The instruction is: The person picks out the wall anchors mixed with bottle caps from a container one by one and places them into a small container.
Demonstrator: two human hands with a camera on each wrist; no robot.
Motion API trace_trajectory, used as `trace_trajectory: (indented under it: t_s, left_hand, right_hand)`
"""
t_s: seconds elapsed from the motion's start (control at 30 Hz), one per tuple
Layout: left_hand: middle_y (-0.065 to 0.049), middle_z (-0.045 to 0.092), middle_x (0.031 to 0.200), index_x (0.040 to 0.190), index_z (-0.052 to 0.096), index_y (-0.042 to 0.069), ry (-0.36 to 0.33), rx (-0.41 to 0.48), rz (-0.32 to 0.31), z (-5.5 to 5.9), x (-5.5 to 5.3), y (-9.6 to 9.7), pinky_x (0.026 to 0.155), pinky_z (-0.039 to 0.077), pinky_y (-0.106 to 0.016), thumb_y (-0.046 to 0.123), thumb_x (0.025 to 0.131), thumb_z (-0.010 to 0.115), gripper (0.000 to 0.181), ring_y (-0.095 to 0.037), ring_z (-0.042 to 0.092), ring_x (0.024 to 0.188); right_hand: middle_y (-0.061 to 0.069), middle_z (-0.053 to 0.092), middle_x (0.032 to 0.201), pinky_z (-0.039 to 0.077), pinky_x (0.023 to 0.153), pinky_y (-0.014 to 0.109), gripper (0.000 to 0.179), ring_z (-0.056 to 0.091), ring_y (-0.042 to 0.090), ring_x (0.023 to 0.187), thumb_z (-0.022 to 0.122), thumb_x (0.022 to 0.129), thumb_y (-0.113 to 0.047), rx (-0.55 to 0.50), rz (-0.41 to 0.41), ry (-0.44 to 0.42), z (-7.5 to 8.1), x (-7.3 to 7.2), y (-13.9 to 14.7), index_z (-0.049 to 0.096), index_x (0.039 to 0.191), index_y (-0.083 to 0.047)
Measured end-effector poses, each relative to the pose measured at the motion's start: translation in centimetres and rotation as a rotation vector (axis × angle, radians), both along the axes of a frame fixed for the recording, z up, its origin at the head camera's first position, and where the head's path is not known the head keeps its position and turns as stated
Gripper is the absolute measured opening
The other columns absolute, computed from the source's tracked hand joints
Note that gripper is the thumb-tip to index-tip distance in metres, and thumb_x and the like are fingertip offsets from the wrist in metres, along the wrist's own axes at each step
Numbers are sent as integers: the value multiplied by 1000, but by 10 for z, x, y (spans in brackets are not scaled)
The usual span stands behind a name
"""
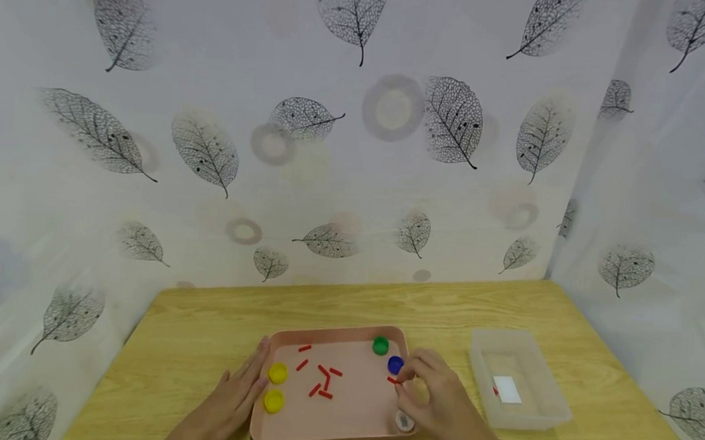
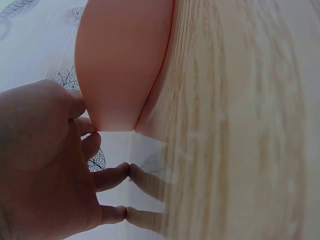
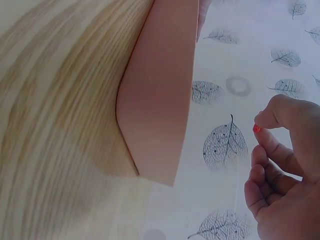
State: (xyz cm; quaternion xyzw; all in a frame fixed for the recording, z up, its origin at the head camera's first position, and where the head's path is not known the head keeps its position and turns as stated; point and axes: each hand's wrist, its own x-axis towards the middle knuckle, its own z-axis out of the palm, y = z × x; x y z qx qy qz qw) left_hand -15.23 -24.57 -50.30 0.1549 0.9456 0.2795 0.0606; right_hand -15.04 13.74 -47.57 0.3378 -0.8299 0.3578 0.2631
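A shallow pink tray (image 1: 354,416) lies on the wooden table. My left hand (image 1: 229,396) rests along its left side with fingers extended; the left wrist view shows the fingertips at the tray's outer wall (image 2: 125,60) and on the tabletop. Over the tray's right side, my right hand (image 1: 435,397) pinches a small red stick (image 3: 256,128) between thumb and index finger. Several similar red sticks (image 1: 327,382) are scattered on the tray floor. Two yellow caps (image 1: 277,373) sit at the left, a green cap (image 1: 380,345) and a blue cap (image 1: 395,364) at upper right, a white round piece (image 1: 404,421) at lower right.
A translucent plastic box (image 1: 549,390) stands on the table to the right of the tray, holding a white card (image 1: 508,389) with a small red bit beside it. Leaf-printed curtains (image 1: 342,179) hang behind and at both sides of the table.
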Motion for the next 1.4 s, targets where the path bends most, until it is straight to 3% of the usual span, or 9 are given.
trace_trajectory:
  t_s: [0.37, 0.63, 0.83, 1.13, 1.4]
  left_hand:
    - [-7, 8, 171, 167, 7, 14, 8, 6, 6, -1, 1, 0, 106, 15, -84, 34, 115, 31, 61, -38, 26, 151]
    - [-3, 5, 171, 167, 3, 17, -28, 6, 22, -2, -2, 1, 108, 12, -83, 39, 114, 30, 63, -34, 25, 152]
    - [-2, 5, 172, 167, 4, 17, -29, 15, 18, -3, -1, 0, 107, 12, -83, 39, 114, 30, 63, -32, 24, 152]
    - [-1, 4, 172, 167, 3, 18, -25, 1, 19, -4, -2, 1, 108, 12, -82, 40, 114, 29, 63, -33, 25, 153]
    - [-1, 3, 172, 167, 2, 19, -38, 3, 22, -4, -3, 1, 108, 10, -83, 41, 114, 28, 63, -35, 24, 153]
  right_hand:
    - [-15, 56, 95, 47, 82, 11, 34, 55, 5, 88, 82, 69, 3, 42, -105, 78, 9, -2, 42, 66, 87, -21]
    - [-12, 59, 94, 46, 78, 11, 31, 54, 6, 86, 79, 69, 4, 38, -179, 93, 12, -7, 79, 67, 86, -19]
    - [-11, 60, 91, 44, 74, 9, 37, 54, 6, 83, 83, 65, 9, 37, -284, 109, 4, -10, 109, 67, 85, -18]
    - [-10, 58, 83, 41, 65, 12, 34, 53, 10, 76, 81, 65, 8, 70, -467, 45, -16, -12, 144, 66, 79, -19]
    - [-9, 59, 84, 41, 67, 15, 20, 51, 10, 79, 76, 73, 0, 67, -480, 24, -24, -13, 149, 67, 79, -17]
